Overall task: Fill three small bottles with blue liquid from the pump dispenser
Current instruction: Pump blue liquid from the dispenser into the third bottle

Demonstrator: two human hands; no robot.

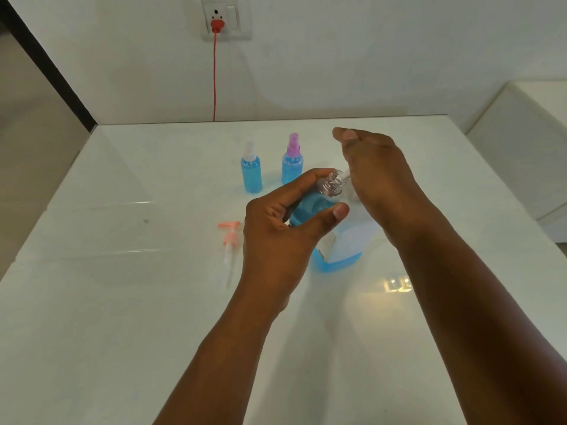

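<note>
My left hand (282, 222) grips a small clear bottle (316, 207) holding blue liquid, its open threaded neck tilted toward the white nozzle of the pump dispenser (352, 240). My right hand (377, 176) rests on top of the dispenser's pump head, which it hides. The dispenser is a large bottle with a white label and blue liquid at its base. Two filled small bottles stand behind on the white table (122, 302): one with a white spray cap (251, 170), one with a purple spray cap (292, 162). An orange pump cap (230, 240) with its tube lies left of my left hand.
A red cable (214, 78) runs down the wall from a socket (225, 18) to the table's back edge. A white cabinet (527, 142) stands to the right of the table. The table's left edge drops to the floor.
</note>
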